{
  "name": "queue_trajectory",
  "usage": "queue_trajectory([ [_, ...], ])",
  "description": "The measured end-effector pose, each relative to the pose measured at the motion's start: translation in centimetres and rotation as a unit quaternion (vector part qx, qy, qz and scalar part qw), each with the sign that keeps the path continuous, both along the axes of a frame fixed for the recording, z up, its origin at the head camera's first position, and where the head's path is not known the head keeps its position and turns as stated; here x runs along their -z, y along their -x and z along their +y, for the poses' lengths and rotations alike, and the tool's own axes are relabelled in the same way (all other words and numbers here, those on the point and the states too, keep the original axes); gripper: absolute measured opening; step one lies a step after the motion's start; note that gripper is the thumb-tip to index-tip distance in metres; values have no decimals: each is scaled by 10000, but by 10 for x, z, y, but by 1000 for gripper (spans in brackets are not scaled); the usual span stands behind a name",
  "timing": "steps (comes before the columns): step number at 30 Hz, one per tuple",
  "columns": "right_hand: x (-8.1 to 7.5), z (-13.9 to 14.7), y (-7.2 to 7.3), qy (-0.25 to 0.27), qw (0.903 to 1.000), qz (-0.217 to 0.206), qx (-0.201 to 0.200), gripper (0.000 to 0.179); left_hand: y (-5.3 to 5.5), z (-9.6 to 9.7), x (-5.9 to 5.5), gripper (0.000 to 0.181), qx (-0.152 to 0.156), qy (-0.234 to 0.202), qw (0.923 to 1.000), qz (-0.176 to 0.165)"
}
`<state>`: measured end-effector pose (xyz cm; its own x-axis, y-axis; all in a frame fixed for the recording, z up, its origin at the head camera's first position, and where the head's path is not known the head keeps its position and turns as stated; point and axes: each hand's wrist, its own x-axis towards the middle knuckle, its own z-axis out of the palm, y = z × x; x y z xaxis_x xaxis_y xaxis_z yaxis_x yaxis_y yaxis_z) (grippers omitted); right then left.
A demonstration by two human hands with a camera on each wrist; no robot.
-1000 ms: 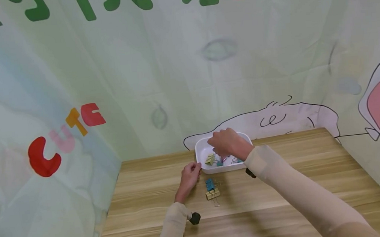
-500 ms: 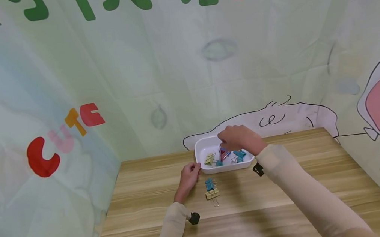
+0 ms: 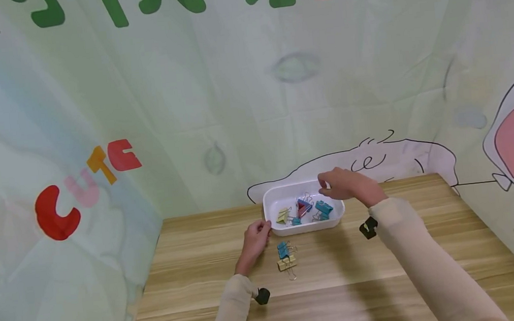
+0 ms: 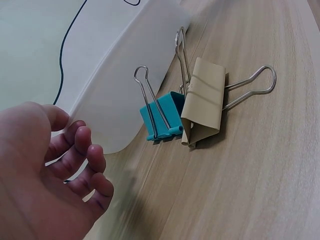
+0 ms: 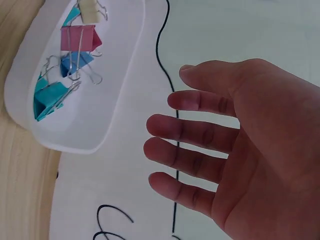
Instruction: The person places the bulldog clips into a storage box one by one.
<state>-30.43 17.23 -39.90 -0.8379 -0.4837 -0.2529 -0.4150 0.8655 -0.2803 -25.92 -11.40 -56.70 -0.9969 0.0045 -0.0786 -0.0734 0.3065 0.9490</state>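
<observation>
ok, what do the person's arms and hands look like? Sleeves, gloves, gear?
Left sleeve and right sleeve: long, plain beige. A small black device sits at each wrist. Left hand and right hand are ungloved; no cables visible.

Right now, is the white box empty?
Not empty: the white box holds a yellow clip, a pink clip, a blue clip and teal clips.

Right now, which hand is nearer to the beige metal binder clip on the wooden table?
Left hand: it is beyond and left of the clip; the right hand is farther, near the white plastic tray's right end.
</observation>
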Motion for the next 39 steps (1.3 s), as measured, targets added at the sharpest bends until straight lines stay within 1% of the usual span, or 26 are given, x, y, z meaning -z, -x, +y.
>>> queue_trajectory([
  [3,7,9,0,223,9997,-91,66,20,0,0,0,33,-14,30,10000,-37],
  [8,20,26,-1,682,9976,-46,118,19,0,0,1,32,-16,70,10000,17],
  [14,33,43,-2,1092,9932,-179,357,20,1,1,2,30,-30,44,10000,-12],
  [19,45,53,-4,1439,9876,-272,569,20,1,1,2,30,1,17,9999,102],
  [22,53,59,-5,1660,9835,-297,654,23,1,1,2,31,7,43,9999,99],
  [25,64,65,-7,1829,9793,-296,811,26,1,1,1,31,-4,49,10000,53],
  [29,85,71,-9,2250,9682,-269,1059,28,0,0,0,29,6,45,10000,24],
  [33,107,75,-12,2807,9521,-258,1189,26,0,0,0,29,32,40,10000,38],
  [35,117,76,-15,3000,9449,-321,1271,26,0,0,0,30,41,61,10000,49],
  [39,133,75,-20,3277,9290,-561,1626,27,-1,1,0,33,23,112,9999,59],
])
